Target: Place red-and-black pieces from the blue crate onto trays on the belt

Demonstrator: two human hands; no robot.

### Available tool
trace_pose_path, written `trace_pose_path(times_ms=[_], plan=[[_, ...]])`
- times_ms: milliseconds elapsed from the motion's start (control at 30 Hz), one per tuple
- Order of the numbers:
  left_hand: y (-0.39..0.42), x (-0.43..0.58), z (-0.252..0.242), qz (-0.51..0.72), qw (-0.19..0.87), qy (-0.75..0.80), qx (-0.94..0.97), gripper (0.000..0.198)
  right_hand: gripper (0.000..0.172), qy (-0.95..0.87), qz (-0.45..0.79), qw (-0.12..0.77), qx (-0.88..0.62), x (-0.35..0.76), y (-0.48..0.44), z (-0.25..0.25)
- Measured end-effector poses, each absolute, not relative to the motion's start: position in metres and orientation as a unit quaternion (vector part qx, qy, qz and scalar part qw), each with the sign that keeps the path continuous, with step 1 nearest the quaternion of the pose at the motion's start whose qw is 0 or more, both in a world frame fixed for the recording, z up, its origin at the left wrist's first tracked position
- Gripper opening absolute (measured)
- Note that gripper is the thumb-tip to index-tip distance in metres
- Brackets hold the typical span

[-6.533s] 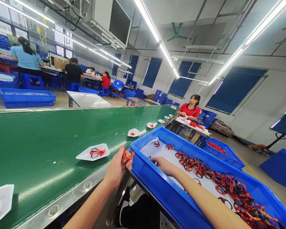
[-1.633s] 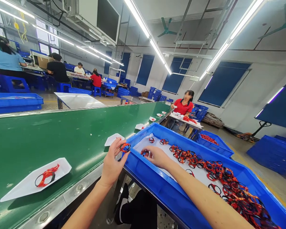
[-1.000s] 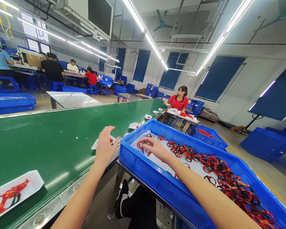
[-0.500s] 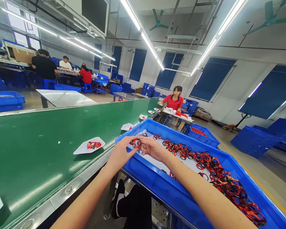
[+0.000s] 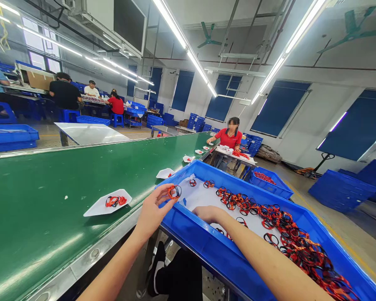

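My left hand (image 5: 152, 215) is raised beside the rim of a blue plastic crate (image 5: 203, 259), pinching a red-and-black braided loop (image 5: 174, 192) between thumb and fingers. My right hand (image 5: 208, 215) lies palm down on the white paper liner (image 5: 200, 196) inside the crate, and its fingertips are hidden. Beyond it, a heap of similar braided loops (image 5: 288, 234) fills the crate's right side. Just left of my left hand, a white paper tray (image 5: 94, 211) holding a red-and-black loop sits on the green conveyor belt (image 5: 50, 184).
Further white trays line the belt toward a person in a red shirt (image 5: 228, 138) at a table. A smaller blue crate (image 5: 263, 179) holds red items. Stacked blue crates stand on the floor at right. My black trousers and shoes show below the belt's metal edge.
My right hand has let go of the loop and dropped to the paper liner. My left hand keeps the loop and has moved slightly up and away.
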State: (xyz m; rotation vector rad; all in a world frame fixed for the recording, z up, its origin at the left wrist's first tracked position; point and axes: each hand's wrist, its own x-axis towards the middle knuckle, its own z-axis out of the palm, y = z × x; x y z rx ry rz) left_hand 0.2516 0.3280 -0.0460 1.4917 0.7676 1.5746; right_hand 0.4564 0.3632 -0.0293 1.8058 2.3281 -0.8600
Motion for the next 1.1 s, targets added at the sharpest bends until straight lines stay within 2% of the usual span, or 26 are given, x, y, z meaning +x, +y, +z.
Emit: trace_pose_path(times_ms=[100, 233, 533, 600, 700, 833, 900, 1100], plan=[[0.327, 0.25, -0.049, 0.641, 0.398, 0.298, 0.584, 0.037, 0.02, 0.774, -0.279, 0.103, 0.559, 0.455, 0.363, -0.029], [0.327, 0.248, -0.051, 0.654, 0.391, 0.285, 0.582, 0.034, 0.029, 0.786, -0.266, 0.148, 0.538, 0.457, 0.364, -0.029], [0.327, 0.247, -0.054, 0.668, 0.392, 0.28, 0.567, 0.034, 0.033, 0.797, -0.249, 0.158, 0.527, 0.456, 0.363, -0.025], [0.326, 0.247, -0.052, 0.676, 0.427, 0.271, 0.536, 0.039, 0.032, 0.796, -0.252, 0.155, 0.529, 0.457, 0.364, -0.027], [0.324, 0.244, -0.048, 0.671, 0.549, 0.246, 0.433, 0.041, 0.029, 0.794, -0.254, 0.148, 0.532, 0.458, 0.365, -0.03], [0.321, 0.235, -0.043, 0.625, 0.707, 0.189, 0.271, 0.026, 0.025, 0.795, -0.246, 0.14, 0.537, 0.458, 0.363, -0.03], [0.32, 0.231, -0.04, 0.603, 0.747, 0.165, 0.225, 0.025, 0.023, 0.794, -0.244, 0.138, 0.539, 0.457, 0.362, -0.03], [0.318, 0.226, -0.035, 0.561, 0.805, 0.117, 0.152, 0.04, 0.024, 0.798, -0.243, 0.119, 0.539, 0.454, 0.36, -0.027]])
